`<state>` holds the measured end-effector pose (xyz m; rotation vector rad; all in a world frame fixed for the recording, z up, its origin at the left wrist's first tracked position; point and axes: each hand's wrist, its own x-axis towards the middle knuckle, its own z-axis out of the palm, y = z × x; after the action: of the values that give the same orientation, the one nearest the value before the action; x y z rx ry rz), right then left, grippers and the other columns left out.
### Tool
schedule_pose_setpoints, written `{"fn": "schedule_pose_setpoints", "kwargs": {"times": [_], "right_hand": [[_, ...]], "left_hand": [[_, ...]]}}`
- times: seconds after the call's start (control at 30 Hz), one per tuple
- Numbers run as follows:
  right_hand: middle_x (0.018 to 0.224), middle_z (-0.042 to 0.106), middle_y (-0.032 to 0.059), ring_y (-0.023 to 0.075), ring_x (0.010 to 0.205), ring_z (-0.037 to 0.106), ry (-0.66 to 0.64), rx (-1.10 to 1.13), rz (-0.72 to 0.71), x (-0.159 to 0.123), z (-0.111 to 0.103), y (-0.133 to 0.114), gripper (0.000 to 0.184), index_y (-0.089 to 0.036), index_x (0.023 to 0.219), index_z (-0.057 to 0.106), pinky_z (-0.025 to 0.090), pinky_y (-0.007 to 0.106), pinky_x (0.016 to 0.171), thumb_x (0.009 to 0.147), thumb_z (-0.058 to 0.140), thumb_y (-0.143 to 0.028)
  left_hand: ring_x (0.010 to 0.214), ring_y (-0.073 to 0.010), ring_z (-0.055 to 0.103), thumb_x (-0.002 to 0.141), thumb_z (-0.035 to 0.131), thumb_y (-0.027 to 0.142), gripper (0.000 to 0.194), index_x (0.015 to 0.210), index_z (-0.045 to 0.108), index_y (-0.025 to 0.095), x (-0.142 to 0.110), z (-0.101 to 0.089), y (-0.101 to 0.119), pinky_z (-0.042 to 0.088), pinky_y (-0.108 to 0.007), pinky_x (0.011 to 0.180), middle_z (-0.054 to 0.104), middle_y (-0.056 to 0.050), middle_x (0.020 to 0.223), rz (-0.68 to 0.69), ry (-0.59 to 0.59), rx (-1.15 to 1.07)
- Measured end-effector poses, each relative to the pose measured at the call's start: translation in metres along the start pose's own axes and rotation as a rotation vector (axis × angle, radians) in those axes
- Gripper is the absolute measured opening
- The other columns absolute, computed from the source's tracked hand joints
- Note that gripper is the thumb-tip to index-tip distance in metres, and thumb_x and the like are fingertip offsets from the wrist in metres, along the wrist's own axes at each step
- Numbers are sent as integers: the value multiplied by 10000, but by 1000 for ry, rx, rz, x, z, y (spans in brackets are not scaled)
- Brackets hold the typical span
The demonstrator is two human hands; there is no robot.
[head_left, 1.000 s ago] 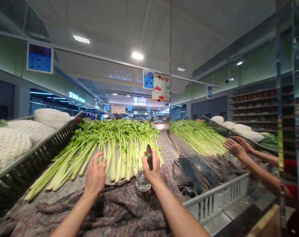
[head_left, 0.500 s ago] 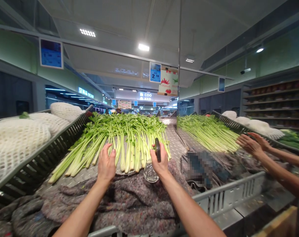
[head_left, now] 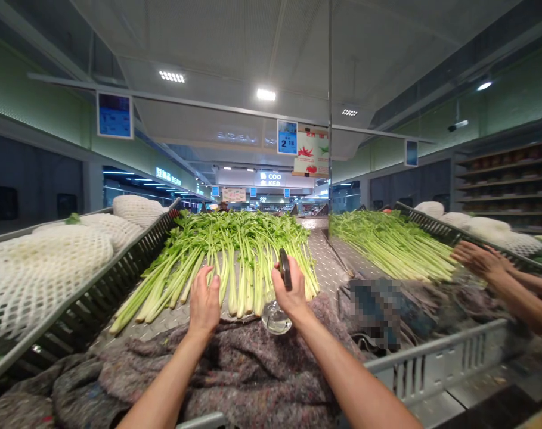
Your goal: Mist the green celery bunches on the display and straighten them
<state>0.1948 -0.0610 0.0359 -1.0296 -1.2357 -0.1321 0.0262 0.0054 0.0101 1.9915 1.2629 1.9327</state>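
Fingers of my right hand (head_left: pixel 293 292) wrap round the neck of a clear, round-bottomed spray bottle (head_left: pixel 276 320) with a black head. The bottle is over the near ends of the celery (head_left: pixel 246 262), which lies in a wide row, leaves at the back and pale stalks toward me. To its left, my left hand (head_left: pixel 206 301) is raised over the front of the row, fingers apart and slightly curled, holding nothing. Below both forearms spreads a rumpled grey-brown felt blanket (head_left: pixel 239 363).
On the left, a dark slatted crate wall (head_left: pixel 132 277) borders produce in white foam nets (head_left: pixel 56 256). A mirror (head_left: pixel 387 179) on the right reflects the celery and hands. A grey plastic rail (head_left: pixel 445 345) runs at the lower right. Price signs (head_left: pixel 287 138) hang above.
The whole view has shifted slightly, so the stand and celery appear further right. My right hand still holds the spray bottle; my left hand stays open in much the same pose.
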Motion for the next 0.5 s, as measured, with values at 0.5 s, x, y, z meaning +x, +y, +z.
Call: {"fn": "schedule_pose_setpoints", "kwargs": {"times": [0.5], "right_hand": [[798, 584, 16, 143, 694, 527, -30, 18, 6, -18, 21, 6, 251, -173, 924, 511, 407, 256, 650, 688, 470, -249]], "left_hand": [[1120, -245, 404, 776, 254, 424, 456, 1075, 446, 138, 4, 0, -1, 293, -423, 974, 472, -124, 1153, 4, 19, 3]]}}
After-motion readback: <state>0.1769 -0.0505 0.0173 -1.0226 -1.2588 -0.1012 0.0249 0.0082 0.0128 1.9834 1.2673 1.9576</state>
